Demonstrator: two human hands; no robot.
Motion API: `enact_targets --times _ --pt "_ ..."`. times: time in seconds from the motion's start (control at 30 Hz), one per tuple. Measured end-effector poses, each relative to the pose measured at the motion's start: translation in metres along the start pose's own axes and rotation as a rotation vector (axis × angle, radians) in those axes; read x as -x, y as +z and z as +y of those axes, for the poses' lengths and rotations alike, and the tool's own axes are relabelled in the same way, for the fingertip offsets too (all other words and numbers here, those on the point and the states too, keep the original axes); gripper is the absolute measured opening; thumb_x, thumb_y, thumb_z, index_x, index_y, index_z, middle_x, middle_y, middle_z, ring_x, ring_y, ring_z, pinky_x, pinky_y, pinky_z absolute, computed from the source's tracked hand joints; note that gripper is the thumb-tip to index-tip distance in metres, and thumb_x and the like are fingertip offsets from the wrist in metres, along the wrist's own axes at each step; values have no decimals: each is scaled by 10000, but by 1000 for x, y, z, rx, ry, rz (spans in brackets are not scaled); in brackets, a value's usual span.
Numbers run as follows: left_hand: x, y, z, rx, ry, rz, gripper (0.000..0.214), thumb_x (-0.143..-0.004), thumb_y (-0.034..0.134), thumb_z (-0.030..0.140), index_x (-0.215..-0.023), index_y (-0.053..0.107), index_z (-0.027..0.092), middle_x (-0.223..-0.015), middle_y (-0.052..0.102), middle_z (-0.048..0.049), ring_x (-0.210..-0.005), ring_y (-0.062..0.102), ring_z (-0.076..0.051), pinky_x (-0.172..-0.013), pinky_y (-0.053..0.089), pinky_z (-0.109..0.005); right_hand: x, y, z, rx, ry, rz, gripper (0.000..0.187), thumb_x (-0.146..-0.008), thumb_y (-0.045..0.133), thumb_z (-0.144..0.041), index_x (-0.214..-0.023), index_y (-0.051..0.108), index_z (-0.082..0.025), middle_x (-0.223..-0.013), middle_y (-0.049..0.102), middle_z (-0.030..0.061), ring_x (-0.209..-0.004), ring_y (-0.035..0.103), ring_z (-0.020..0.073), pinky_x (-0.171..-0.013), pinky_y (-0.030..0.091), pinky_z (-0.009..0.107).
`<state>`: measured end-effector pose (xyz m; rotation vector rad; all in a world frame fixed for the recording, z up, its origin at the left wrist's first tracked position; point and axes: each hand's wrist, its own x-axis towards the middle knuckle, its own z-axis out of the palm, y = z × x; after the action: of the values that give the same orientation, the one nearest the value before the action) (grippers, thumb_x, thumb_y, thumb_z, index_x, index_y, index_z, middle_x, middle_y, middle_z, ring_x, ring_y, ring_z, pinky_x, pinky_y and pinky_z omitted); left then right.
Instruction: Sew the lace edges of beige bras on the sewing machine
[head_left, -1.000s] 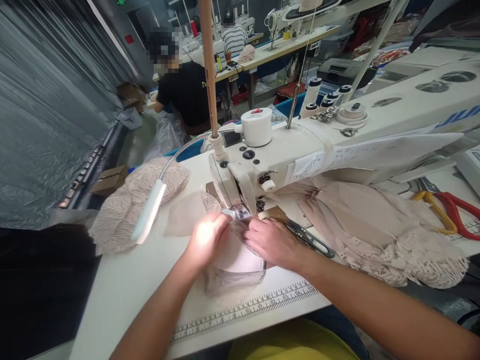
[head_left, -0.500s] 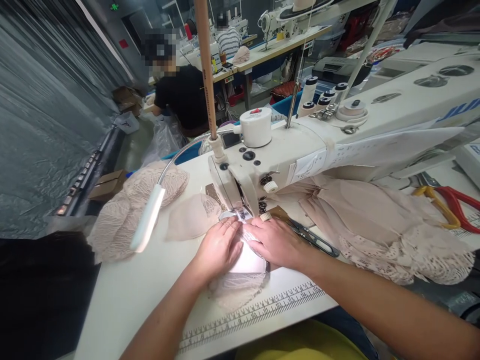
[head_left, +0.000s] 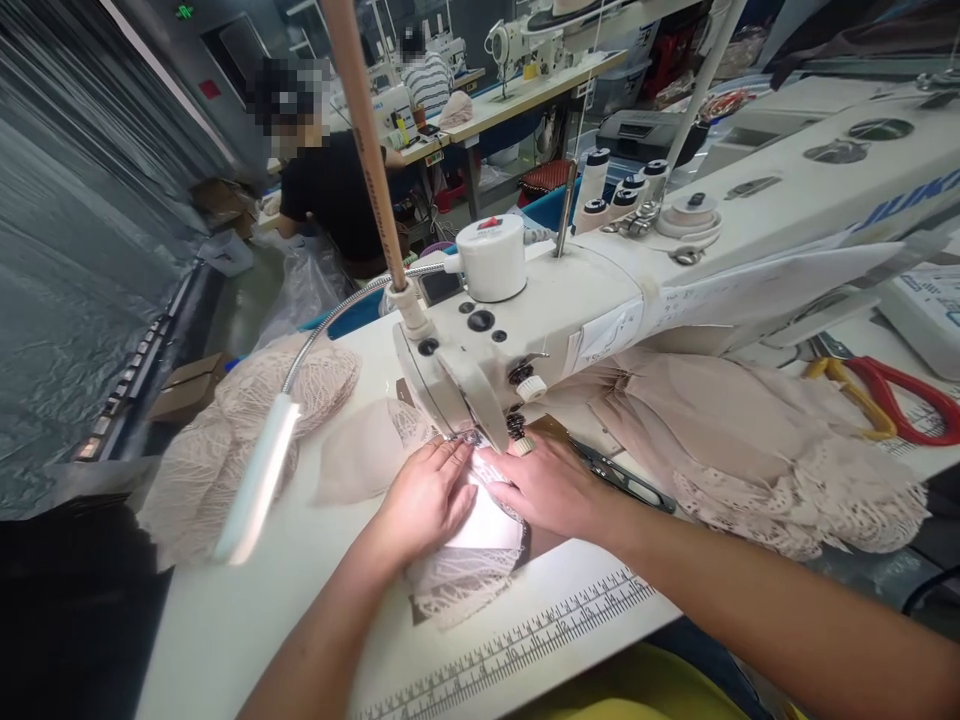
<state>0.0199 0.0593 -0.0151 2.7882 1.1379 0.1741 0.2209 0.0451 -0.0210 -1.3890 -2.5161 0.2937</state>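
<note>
Beige lace fabric (head_left: 457, 585) runs under the head of a white sewing machine (head_left: 469, 370), lit from the left by a gooseneck lamp (head_left: 259, 480). My left hand (head_left: 427, 495) lies on the fabric, fingers stretched flat towards the needle area. On its right side, my right hand (head_left: 547, 485) also rests flat, thumb out; a machine knob hides part of its fingers. Between the hands shows a brightly lit white patch. The needle itself is hard to make out. A sheer beige cup-shaped piece (head_left: 356, 450) lies left of the machine head.
Lace pieces (head_left: 247, 430) are heaped on the left. Snips (head_left: 626, 478) lie by my right wrist, near a beige ruffled garment (head_left: 720, 440). Red-handled scissors (head_left: 900, 400) are at far right. A ruler strip (head_left: 517, 645) lines the front edge. A co-worker (head_left: 334, 190) sits beyond.
The camera view has shifted, so the machine and lamp appear farther left. Both hands stay on the fabric beside the needle area, with little visible movement against the machine.
</note>
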Motion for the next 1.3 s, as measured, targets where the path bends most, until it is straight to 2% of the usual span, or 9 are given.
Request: enact_targets --times 0.17,0.27,0.43,0.53,0.63,0.73,0.87,1.07,1.3 --pt "-2 -6 -11 16 41 -22 402 -885 457 278 -1224 560 88 -1066 644 -172 -967 587 -283 -840 517 -444 0 5 2 4 1 37 260 -896 494 -279 -1088 654 -207 -910 646 85 -898 546 243 -722 401 326" --pt "0 -11 -13 -18 81 -8 325 -881 450 194 -1160 605 130 -1088 645 -148 -969 590 -267 -872 496 -449 2 11 6 -1 1 62 265 -898 467 -203 -1070 667 -221 -880 640 79 -849 551 227 -743 399 329" --pt "6 -13 0 -30 106 110 305 -873 447 123 -1141 592 129 -1129 618 -152 -1037 555 -270 -941 440 -489 4 15 11 4 6 145 320 -902 416 -135 -1041 695 -208 -796 610 76 -740 525 195 -756 370 328" --pt "6 -5 10 9 98 171 262 -891 444 150 -1107 594 145 -1023 627 -137 -944 567 -243 -896 455 -474 6 14 11 -24 -18 182 324 -901 413 -124 -1026 699 -209 -747 590 57 -689 488 174 -719 349 309" --pt "7 3 13 11 94 197 224 -895 451 165 -1058 601 134 -921 614 -118 -827 550 -214 -852 457 -451 8 13 9 -81 -88 158 306 -901 418 -118 -1019 686 -202 -739 581 40 -687 459 161 -654 317 289" --pt "8 6 13 21 85 202 209 -895 463 173 -1046 598 120 -880 596 -110 -794 516 -207 -801 461 -415 9 13 9 -102 -139 124 295 -901 417 -107 -1015 675 -189 -765 581 33 -689 436 153 -637 295 289" --pt "11 8 13 73 62 194 220 -901 461 185 -1076 582 128 -893 592 -112 -818 498 -218 -741 469 -378 9 13 10 -92 -147 97 289 -892 412 -90 -953 680 -178 -740 555 28 -671 412 147 -623 286 294" --pt "11 10 12 112 47 188 236 -909 452 186 -1106 574 136 -890 591 -110 -823 504 -218 -731 476 -373 8 13 10 -68 -135 79 283 -886 411 -87 -925 674 -185 -741 556 31 -691 426 154 -613 280 289" --pt "8 11 4 64 25 200 253 -919 436 202 -1105 583 113 -887 583 -126 -834 510 -221 -728 481 -379 3 13 7 0 -50 82 358 -878 424 -119 -1125 643 -256 -893 625 52 -828 501 198 -664 349 293"
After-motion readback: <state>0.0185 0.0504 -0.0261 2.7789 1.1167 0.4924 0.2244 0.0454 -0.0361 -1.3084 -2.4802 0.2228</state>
